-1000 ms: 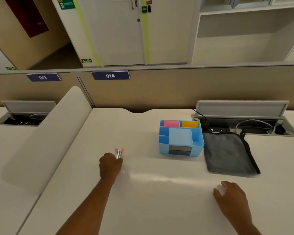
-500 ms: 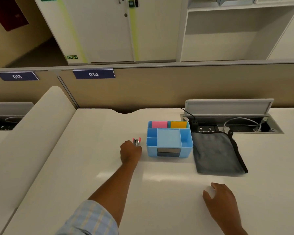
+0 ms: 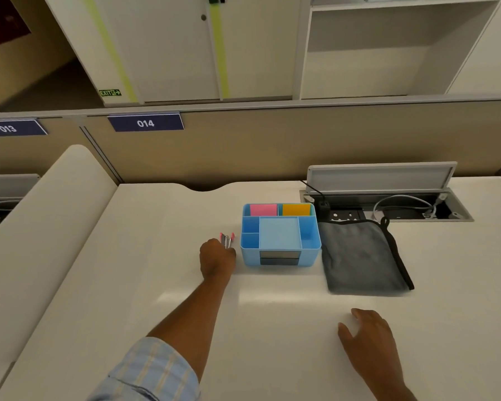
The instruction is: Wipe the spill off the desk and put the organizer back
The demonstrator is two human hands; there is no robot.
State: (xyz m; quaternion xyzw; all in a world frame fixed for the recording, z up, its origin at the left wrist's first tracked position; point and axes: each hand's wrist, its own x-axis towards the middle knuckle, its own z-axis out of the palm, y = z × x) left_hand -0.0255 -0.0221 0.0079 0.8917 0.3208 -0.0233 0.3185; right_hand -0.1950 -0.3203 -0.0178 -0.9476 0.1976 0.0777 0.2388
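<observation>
Far left: curved side divider (image 3: 44, 215), neighbouring bay beyond, label 014 (image 3: 145, 123) on the back partition

Left hand (image 3: 217, 257) out over the desk (image 3: 145, 285), fingers curled into a fist around a small bundle of pens (image 3: 227, 240), pink-capped tips poking up past the knuckles. Held upright and bunched, likely so the lot can drop tips-up into one slot in a single move. Fist just beside the left wall of the organizer (image 3: 280, 238), not clearly touching it; pen tips level with the small left compartments, close to the rim but outside it

Organizer itself: blue, upright, mid-desk toward the back, open front drawer slot facing the wearer. Pink and orange sticky notes (image 3: 278, 210) in the rear compartments; middle tray and side wells empty. Probably already back in place, refilling under way

Grey cloth (image 3: 359, 256) folded flat, touching or nearly touching the organizer's right wall, black loop toward the open cable tray (image 3: 388, 204). Laid aside and folded, which suggests wiping done; no wet patch visible on the surface, only a glare band

Right hand (image 3: 370, 340) near the front edge, palm down, fingers loosely spread, holding nothing; well apart from organizer and cloth, seemingly just bracing
</observation>
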